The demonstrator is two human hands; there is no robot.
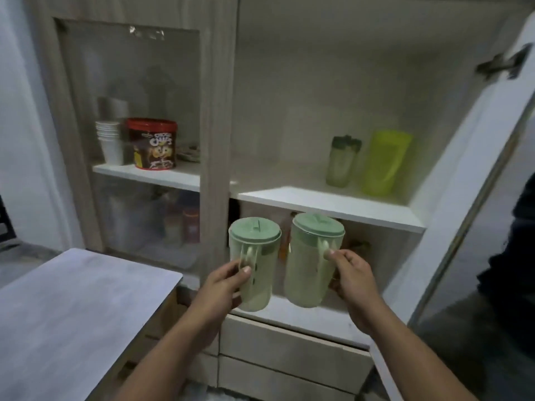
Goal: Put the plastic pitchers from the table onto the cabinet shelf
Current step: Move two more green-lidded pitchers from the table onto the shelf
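Two pale green plastic pitchers with green lids are held up in front of the open cabinet. My left hand (223, 287) grips the handle of the left pitcher (257, 273). My right hand (351, 277) grips the handle of the right pitcher (309, 267). Both pitchers are upright, side by side and slightly apart, at the height of the lower compartment. The white upper shelf (327, 205) runs just above their lids. The lower shelf (307, 316) lies under them.
On the upper shelf stand a dark-lidded bottle (341, 162) and a lime green container (383, 163) at the right. The cabinet door (474, 175) is swung open at right. Behind the left glass door sit paper cups (110, 143) and a cereal tub (153, 144). A white table (72, 316) is at lower left; drawers (289, 348) are below.
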